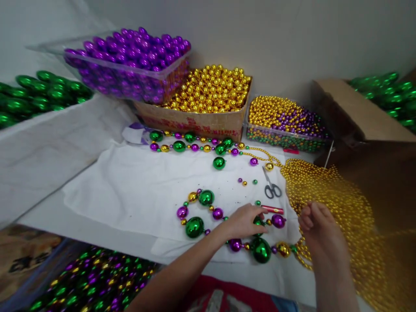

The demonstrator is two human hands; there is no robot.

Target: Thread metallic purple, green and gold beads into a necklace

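Observation:
My left hand [245,222] reaches over the white cloth, its thumb and fingers around a large green bead [259,226] of a bead strand. On that strand, a purple bead [278,221] lies just past my fingertips, and a large green bead [261,250] lies below my hand. To the right, my right hand [316,219] is raised beside the mass of gold bead chains [344,195], its fingers pinched together. What they hold, if anything, is too small to make out. A red lighter-like stick [272,209] and scissors [272,190] lie beyond my left hand.
Behind the white cloth [130,182] stand a clear bin of purple beads [130,56], a cardboard box of gold beads [208,121] and a tub of small mixed beads [286,121]. Another bead strand [195,147] lies before them. An open carton [367,112] is at right.

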